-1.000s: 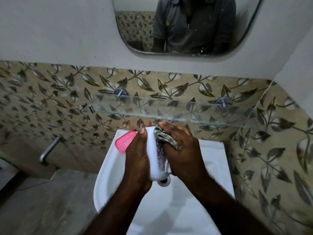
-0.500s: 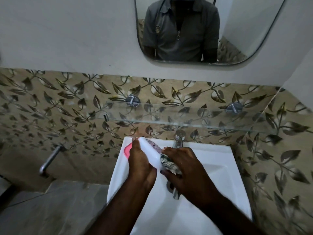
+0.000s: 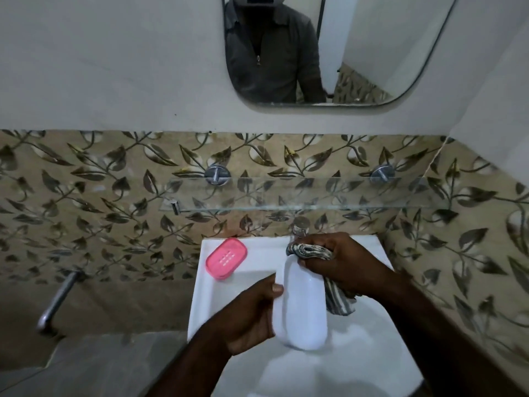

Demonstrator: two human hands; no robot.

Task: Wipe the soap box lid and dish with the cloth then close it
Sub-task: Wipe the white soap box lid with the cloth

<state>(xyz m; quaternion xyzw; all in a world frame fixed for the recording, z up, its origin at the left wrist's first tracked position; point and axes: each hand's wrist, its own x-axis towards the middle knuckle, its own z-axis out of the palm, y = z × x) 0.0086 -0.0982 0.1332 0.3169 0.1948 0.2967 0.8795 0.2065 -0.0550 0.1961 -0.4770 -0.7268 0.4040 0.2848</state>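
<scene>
Currently: left hand [image 3: 252, 316] grips the white lid [image 3: 303, 305] by its left long edge, thumb on top and fingers curled underneath. The lid is held over the sink [image 3: 206, 296] basin, long axis running away from the camera and tilted a little. The right hand [image 3: 343, 265] is clenched round the bunched striped cloth [image 3: 312, 252] and presses it on the lid's far end. The cloth's loose tail hangs down just right of the lid, under the right wrist. The hands are close together, one on each side of the lid, not touching each other. The pink dish [image 3: 226, 257] lies flat on the sink's back-left rim, slotted face up, well clear of both hands and apart from the lid. The tap [image 3: 299, 227] stands right behind the right hand, partly hidden by it. A glass shelf [image 3: 315, 196] is fixed to the tiled wall [image 3: 114, 196] above the sink, with the mirror [image 3: 372, 53] higher up showing a torso in a grey shirt. A metal pipe [image 3: 57, 302] sticks out of the wall low on the left.
</scene>
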